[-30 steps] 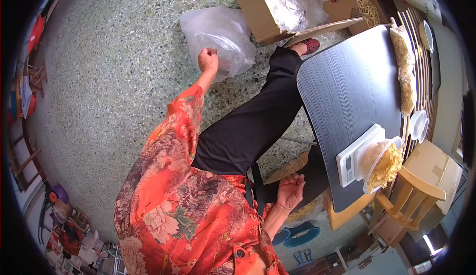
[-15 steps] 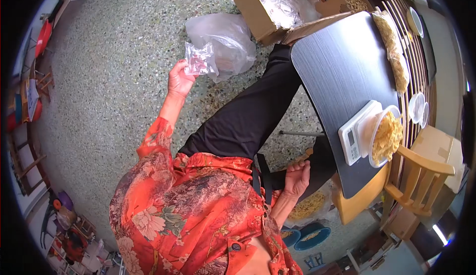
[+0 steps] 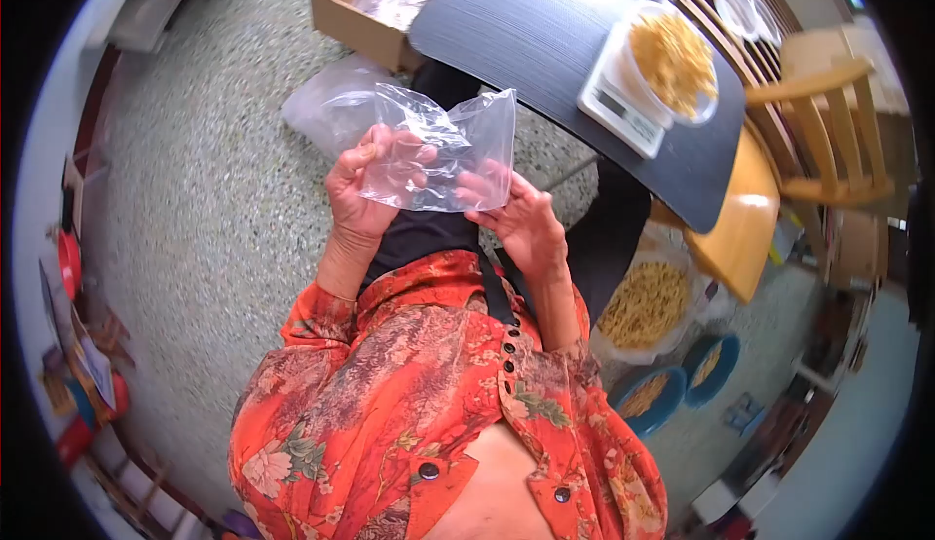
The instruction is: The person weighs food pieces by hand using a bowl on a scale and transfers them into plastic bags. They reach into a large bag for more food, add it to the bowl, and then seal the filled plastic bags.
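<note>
A clear plastic bag [image 3: 443, 155] is spread in front of my body, over my dark trousers. My left hand [image 3: 358, 189] pinches its left side, with some fingers showing through the film. At the right edge is my right hand [image 3: 534, 226], its fingers behind the film and its thumb near the lower edge, holding that side. Beyond the bag, a crumpled plastic bag [image 3: 331, 102] lies on the floor. On the dark table [image 3: 516, 14], a plastic tub [image 3: 706, 110] of yellow-orange pieces rests on a white digital scale [image 3: 623, 116].
A cardboard box [image 3: 341, 14] with clear plastic inside stands beside the table. To the right is a wooden chair [image 3: 828, 141]. Below it on the floor are a bag of yellowish strips [image 3: 643, 306] and two blue basins [image 3: 648, 399] [image 3: 709, 370]. Transparent lids [image 3: 737, 9] lie on the slats.
My left hand has brought the small clear bag in from the far left, and it is now spread out. My right hand has risen from my lap to its right edge. The view has shifted.
</note>
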Action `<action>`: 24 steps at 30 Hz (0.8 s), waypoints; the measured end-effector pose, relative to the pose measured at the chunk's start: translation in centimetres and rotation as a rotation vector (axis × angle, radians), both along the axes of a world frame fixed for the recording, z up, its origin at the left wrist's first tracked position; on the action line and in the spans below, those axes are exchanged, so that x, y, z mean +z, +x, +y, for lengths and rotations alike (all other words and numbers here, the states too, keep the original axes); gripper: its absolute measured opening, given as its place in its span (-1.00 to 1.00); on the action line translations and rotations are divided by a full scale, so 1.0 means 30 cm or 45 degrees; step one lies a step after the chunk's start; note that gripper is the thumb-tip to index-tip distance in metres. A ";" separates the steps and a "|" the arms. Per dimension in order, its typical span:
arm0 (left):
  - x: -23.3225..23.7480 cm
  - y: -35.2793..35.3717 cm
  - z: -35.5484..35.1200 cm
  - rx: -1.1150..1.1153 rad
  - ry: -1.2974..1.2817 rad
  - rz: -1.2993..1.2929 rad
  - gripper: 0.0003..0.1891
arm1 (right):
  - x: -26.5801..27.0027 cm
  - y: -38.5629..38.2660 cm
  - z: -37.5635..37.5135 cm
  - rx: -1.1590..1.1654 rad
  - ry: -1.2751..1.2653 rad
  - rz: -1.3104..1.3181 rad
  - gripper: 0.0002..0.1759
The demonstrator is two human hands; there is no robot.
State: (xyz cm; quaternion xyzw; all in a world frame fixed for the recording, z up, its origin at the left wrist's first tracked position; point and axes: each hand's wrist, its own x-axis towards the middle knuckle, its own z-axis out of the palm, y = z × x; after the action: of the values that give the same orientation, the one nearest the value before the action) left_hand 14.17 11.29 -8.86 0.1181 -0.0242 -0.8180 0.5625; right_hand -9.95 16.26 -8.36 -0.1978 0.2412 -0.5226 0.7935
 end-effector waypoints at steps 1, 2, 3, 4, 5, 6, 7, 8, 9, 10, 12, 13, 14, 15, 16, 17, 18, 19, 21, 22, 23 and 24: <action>-0.015 -0.026 -0.003 -0.034 0.015 -0.077 -0.84 | -0.004 -0.008 0.006 -0.031 0.080 0.108 -0.23; -0.034 -0.046 -0.010 -0.090 -0.065 -0.073 -0.84 | -0.011 -0.016 0.013 -0.062 0.163 0.214 -0.32; -0.049 -0.058 -0.014 -0.141 -0.065 -0.069 -0.84 | -0.022 -0.026 0.017 -0.112 0.169 0.213 -0.32; -0.063 -0.067 -0.018 -0.173 -0.106 -0.104 -0.72 | -0.034 -0.037 0.020 -0.232 0.164 0.355 -0.52; -0.061 -0.081 -0.026 -0.202 -0.150 -0.139 -0.60 | -0.014 -0.034 0.019 -0.347 0.162 0.496 -0.72; -0.057 -0.093 -0.032 -0.239 -0.154 -0.137 -0.60 | 0.013 -0.036 0.023 -0.459 0.185 0.637 -0.83; -0.027 -0.103 -0.035 -0.267 -0.144 -0.222 -0.60 | 0.026 -0.049 0.032 -0.493 0.186 0.638 -0.83; -0.013 -0.118 -0.040 -0.290 -0.129 -0.311 -0.59 | 0.028 -0.073 0.036 -0.460 0.122 0.845 -0.82; -0.026 -0.127 -0.046 -0.316 -0.131 -0.311 -0.59 | 0.032 -0.089 0.040 -0.420 0.062 1.051 -0.82; -0.040 -0.129 -0.055 -0.314 -0.169 -0.659 -0.63 | 0.059 -0.088 0.038 -0.446 0.103 1.083 -0.82; -0.081 -0.157 -0.064 -0.192 -0.176 -0.976 -0.84 | 0.041 -0.111 0.049 -0.528 0.113 1.051 -0.82; -0.109 -0.159 -0.074 -0.208 -0.188 -0.979 -0.84 | 0.035 -0.123 0.053 -0.589 0.107 1.023 -0.82; -0.133 -0.157 -0.090 -0.065 -0.206 -1.056 -0.87 | 0.036 -0.132 0.057 -0.635 0.094 0.988 -0.83; -0.154 -0.151 -0.107 0.077 -0.223 -1.129 -0.89 | 0.037 -0.139 0.061 -0.662 0.094 0.985 -0.83; -0.145 -0.149 -0.116 0.080 -0.186 -1.183 -0.89 | 0.042 -0.144 0.067 -0.653 0.110 1.036 -0.83; -0.135 -0.140 -0.128 0.062 -0.201 -1.180 -0.89 | 0.050 -0.147 0.072 -0.639 0.129 1.089 -0.83; -0.128 -0.131 -0.139 0.198 -0.121 -1.206 -0.90 | 0.055 -0.152 0.077 -0.655 0.131 1.088 -0.83; -0.115 -0.128 -0.144 0.339 -0.037 -1.230 -0.90 | 0.060 -0.154 0.080 -0.685 0.118 1.231 -0.84; -0.014 -0.160 -0.138 0.569 -0.340 -1.588 -0.93 | 0.086 -0.157 0.076 -0.723 0.097 1.373 -0.84; 0.066 -0.188 -0.117 0.470 -0.595 -1.737 -0.92 | 0.107 -0.154 0.077 -0.711 0.056 1.498 -0.85; 0.130 -0.214 -0.088 0.363 -0.850 -1.876 -0.90 | 0.119 -0.146 0.084 -0.693 0.017 1.622 -0.85; 0.170 -0.242 -0.074 0.417 -1.282 -1.946 -0.84 | 0.117 -0.139 0.086 -0.669 0.025 1.611 -0.85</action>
State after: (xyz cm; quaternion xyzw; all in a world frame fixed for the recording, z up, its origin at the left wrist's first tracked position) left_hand 6.91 9.09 -3.77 0.3687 -0.7235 -0.3215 0.4872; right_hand -14.11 18.83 -4.84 -0.3928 0.7032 -0.4793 0.3485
